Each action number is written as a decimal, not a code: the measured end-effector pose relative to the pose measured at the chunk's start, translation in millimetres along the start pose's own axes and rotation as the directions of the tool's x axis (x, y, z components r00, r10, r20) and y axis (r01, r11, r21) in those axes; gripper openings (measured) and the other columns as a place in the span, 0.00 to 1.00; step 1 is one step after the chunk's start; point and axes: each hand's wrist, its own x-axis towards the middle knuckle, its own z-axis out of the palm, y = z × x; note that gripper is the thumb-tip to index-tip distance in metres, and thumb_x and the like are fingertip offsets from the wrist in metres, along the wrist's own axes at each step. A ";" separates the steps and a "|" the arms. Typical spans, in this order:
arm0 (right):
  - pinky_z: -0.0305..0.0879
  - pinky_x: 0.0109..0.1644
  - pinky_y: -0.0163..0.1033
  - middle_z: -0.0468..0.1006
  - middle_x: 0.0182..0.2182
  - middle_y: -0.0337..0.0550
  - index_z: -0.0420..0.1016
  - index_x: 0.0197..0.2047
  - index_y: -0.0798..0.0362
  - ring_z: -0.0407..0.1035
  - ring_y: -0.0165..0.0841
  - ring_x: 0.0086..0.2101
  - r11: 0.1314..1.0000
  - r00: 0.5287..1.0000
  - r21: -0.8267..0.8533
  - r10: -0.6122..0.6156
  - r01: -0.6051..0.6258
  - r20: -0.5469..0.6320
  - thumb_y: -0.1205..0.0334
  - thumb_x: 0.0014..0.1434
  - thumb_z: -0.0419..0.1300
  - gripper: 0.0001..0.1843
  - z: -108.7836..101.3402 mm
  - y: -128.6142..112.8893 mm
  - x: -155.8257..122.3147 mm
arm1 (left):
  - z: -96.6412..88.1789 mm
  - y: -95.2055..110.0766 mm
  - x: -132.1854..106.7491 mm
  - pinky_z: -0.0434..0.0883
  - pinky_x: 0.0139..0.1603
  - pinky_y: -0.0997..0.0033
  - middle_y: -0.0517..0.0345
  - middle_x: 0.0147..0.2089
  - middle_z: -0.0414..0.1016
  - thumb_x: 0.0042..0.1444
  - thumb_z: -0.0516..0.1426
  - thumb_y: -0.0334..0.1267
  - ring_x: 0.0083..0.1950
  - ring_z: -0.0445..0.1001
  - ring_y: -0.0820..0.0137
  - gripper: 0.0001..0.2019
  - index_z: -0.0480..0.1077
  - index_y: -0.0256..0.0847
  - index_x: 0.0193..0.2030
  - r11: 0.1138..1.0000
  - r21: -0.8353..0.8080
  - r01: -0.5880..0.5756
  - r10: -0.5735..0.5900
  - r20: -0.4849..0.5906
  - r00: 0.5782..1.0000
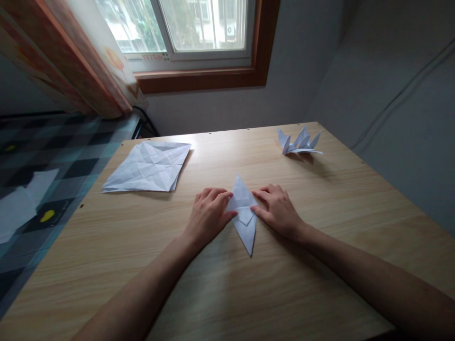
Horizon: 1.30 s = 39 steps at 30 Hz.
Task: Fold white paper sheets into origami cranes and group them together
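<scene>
A white folded paper (243, 199) in a long diamond shape lies on the wooden table in front of me, one point facing away and the other towards me. A small triangular flap sits across its middle. My left hand (212, 208) grips its left edge, fingers bent and the thumb lying on the paper. On the opposite side, my right hand (277, 206) holds the right edge, its thumb tip on the paper near the flap and its index finger by the upper edge.
A stack of creased white paper sheets (152, 166) lies at the table's back left. Folded paper cranes (301, 141) stand at the back right. Left of the table (142, 284) is a checked cloth (81, 137) with loose white paper (17, 210) on it.
</scene>
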 end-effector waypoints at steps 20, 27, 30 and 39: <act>0.69 0.46 0.44 0.81 0.35 0.43 0.82 0.35 0.50 0.72 0.36 0.38 0.946 0.967 0.202 -0.252 0.255 -0.039 0.75 0.55 0.57 0.14 -2.7 10.3 -4.6 | -2.1 -4.4 0.6 0.70 0.47 0.59 0.58 0.36 0.78 0.50 0.55 0.25 0.41 0.72 0.65 0.12 0.77 0.44 0.28 0.971 -0.237 -0.024 0.018 -0.028 0.999; 0.67 0.49 0.47 0.80 0.36 0.45 0.81 0.36 0.52 0.70 0.39 0.40 0.952 0.958 0.116 -0.287 0.282 0.022 0.67 0.57 0.60 0.08 -7.9 3.6 -7.5 | -9.4 8.0 -1.7 0.66 0.48 0.56 0.55 0.40 0.77 0.55 0.58 0.39 0.43 0.72 0.61 0.06 0.72 0.41 0.31 0.993 -0.060 -0.104 0.106 0.035 0.994; 0.65 0.52 0.49 0.80 0.44 0.48 0.79 0.36 0.53 0.69 0.41 0.45 0.933 0.932 0.038 -0.359 0.357 0.051 0.68 0.58 0.59 0.07 -10.9 2.2 -7.5 | -7.8 12.3 -3.5 0.66 0.48 0.53 0.51 0.42 0.76 0.55 0.58 0.56 0.44 0.71 0.58 0.18 0.70 0.41 0.32 0.988 0.053 -0.144 0.140 0.071 0.988; 0.63 0.45 0.45 0.79 0.38 0.48 0.77 0.40 0.54 0.69 0.39 0.39 0.853 0.858 -0.109 -0.495 0.510 0.138 0.65 0.57 0.58 0.08 -15.7 -1.7 -11.2 | -3.3 -2.7 -2.3 0.68 0.52 0.54 0.52 0.48 0.75 0.52 0.64 0.37 0.51 0.71 0.59 0.08 0.75 0.43 0.40 0.985 -0.166 -0.044 0.032 -0.077 0.997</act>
